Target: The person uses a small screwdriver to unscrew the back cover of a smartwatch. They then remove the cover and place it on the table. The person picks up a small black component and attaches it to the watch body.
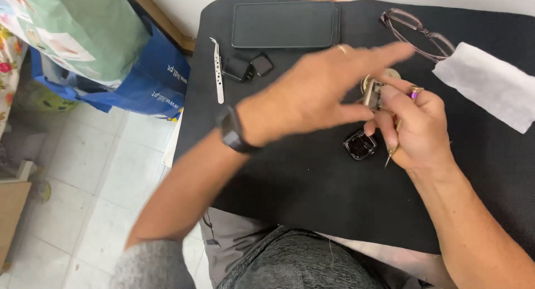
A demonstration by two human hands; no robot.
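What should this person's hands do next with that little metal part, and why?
Probably bring the left hand down to steady the small metal part. The right hand pinches it alone while also holding a thin tool, and the left hand hovers open and blurred above. The open black watch case lies just below on the black mat.

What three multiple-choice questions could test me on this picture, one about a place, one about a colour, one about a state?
1. Where are the tweezers?
A. left of the two small black parts
B. on the floor
C. on the tissue

2. What colour is the mat?
A. white
B. black
C. red

3. What is the right hand doing?
A. lying flat and empty
B. gripping a thin tool
C. holding the glasses

Answers: 1 A, they lie beside the parts below the phone. 2 B, the mat is dark all over. 3 B, its fingers close round the tool near the open watch case.
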